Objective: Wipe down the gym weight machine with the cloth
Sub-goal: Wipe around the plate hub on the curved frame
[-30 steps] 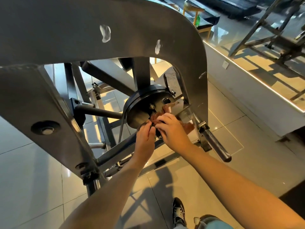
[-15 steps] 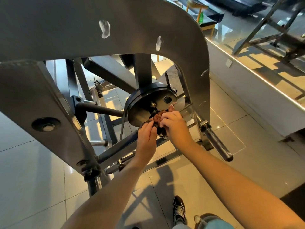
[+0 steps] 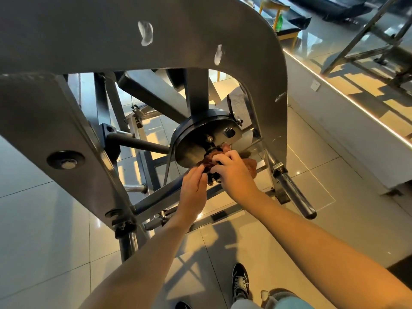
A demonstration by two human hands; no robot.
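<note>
Glossy floor tiles point(image 3: 44, 230) below both hands, grey weight machine frame point(image 3: 89, 36) arching above. Brown cloth point(image 3: 208, 157) wadded round the bolted hub of the steel disc point(image 3: 189, 150) just beyond the knuckles, clutched under the curled right hand point(image 3: 234, 172) and pinched at its near edge by the left hand point(image 3: 192, 190). Soft, light, limp, probably prone to snagging on bolts; best held bunched, not dangling.

head-worn view, down, close over machine point(image 3: 223, 41)
</note>
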